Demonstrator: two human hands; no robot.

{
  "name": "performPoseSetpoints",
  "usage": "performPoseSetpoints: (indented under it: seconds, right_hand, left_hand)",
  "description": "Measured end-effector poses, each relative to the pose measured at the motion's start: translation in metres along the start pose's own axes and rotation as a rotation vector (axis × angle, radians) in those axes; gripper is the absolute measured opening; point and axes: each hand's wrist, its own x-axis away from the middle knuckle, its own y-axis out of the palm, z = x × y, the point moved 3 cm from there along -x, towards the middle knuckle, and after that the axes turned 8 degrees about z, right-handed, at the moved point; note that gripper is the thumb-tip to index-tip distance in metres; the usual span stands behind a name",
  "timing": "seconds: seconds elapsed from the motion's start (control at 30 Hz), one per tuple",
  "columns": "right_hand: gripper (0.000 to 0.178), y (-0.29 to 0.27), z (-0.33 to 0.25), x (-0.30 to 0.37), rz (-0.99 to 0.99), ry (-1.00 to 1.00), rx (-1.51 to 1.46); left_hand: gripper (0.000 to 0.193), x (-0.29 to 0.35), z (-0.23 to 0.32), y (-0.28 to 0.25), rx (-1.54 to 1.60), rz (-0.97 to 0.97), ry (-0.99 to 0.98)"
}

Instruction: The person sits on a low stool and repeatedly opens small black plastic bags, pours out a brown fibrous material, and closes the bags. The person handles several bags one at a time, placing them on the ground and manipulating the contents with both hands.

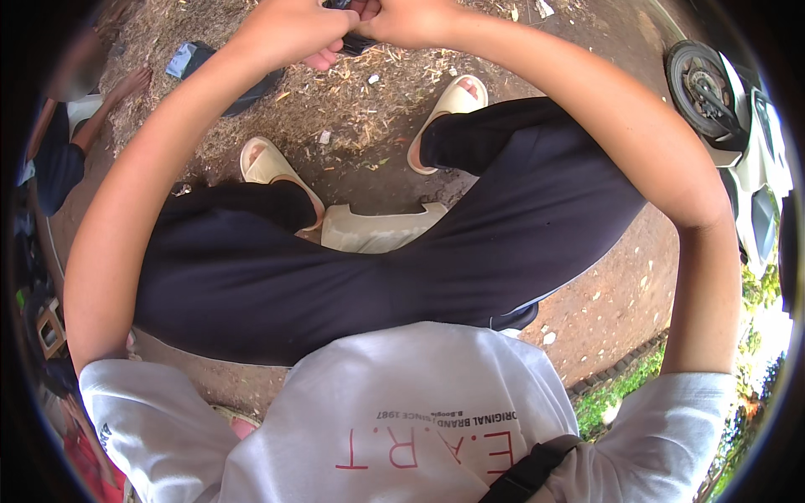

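Observation:
At the top edge of the head view, my left hand (pixel 295 32) and my right hand (pixel 412 20) meet in front of me. Both have curled fingers closed around a small dark thing (pixel 359 44), black and partly shiny. Its kind cannot be made out, since the fingers and the picture's edge hide most of it. My right thumb and fingertips press together close beside the left fingers.
Dry straw-like litter (pixel 335 105) covers the dirt beyond my cream sandals (pixel 459 99). A dark object with a pale blue patch (pixel 194 59) lies past my left forearm. Another person's arm (pixel 117 96) shows at far left. A parked motorcycle (pixel 742 126) stands at right.

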Motion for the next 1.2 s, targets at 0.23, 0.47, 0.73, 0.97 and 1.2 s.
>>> performPoseSetpoints:
  seconds: [0.23,0.47,0.73,0.97,1.2]
  right_hand:
    - [0.043,0.012,-0.008,0.01,-0.206,-0.225,0.255]
    - [0.019,0.009,-0.014,0.006,0.01,-0.096,0.064]
    - [0.032,0.006,-0.008,0.006,-0.078,-0.127,0.084]
    - [0.02,0.017,0.005,0.013,-0.336,-0.165,0.345]
    - [0.019,0.017,0.023,0.009,-0.361,-0.249,0.537]
  left_hand:
    - [0.014,-0.014,-0.013,-0.016,-0.198,0.01,0.138]
    - [0.012,-0.006,0.007,-0.008,-0.365,0.025,0.421]
    - [0.017,-0.015,0.002,-0.012,-0.391,0.189,0.509]
    - [0.017,-0.017,-0.005,-0.011,0.004,0.038,0.052]
    - [0.012,-0.001,0.013,-0.01,-0.193,0.001,0.169]
